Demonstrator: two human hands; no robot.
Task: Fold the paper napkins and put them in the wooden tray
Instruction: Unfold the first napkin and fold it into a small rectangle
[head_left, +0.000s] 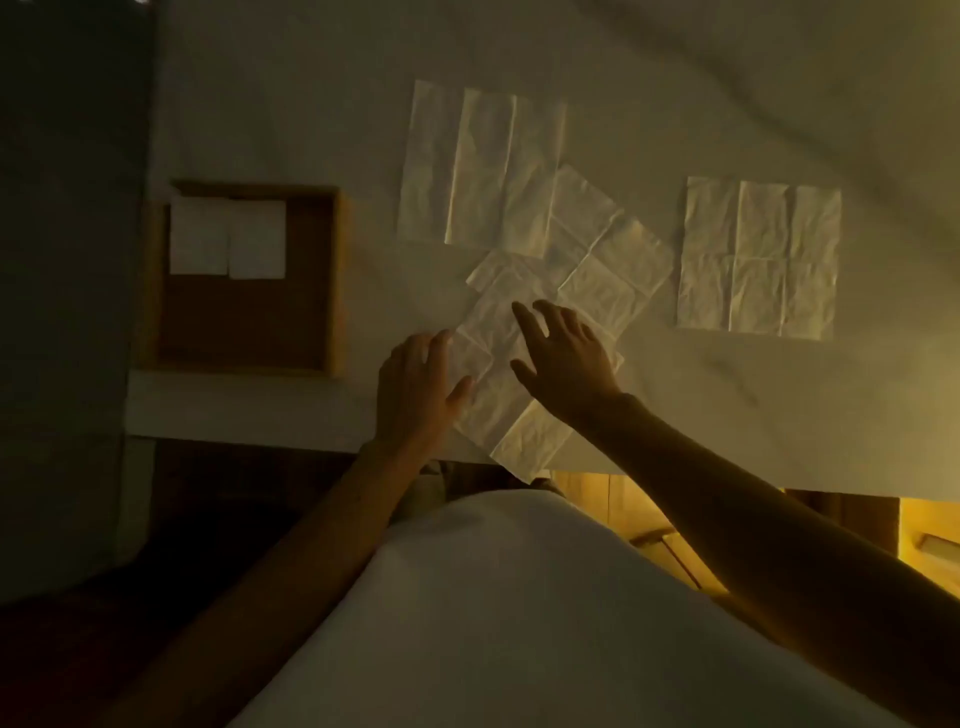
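An unfolded napkin is laid askew at the near edge of the table, one corner hanging past it. Its left side is pressed by the left hand, fingers straight and together. The right hand is held over it with fingers spread; in the dim light, contact cannot be told. Other open napkins are spread beyond. At the left, two folded napkins are lodged in the far part of the wooden tray.

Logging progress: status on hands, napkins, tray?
Left hand open, resting on near napkin; right hand open over it. Two folded napkins in wooden tray. Nothing between hands and tray.
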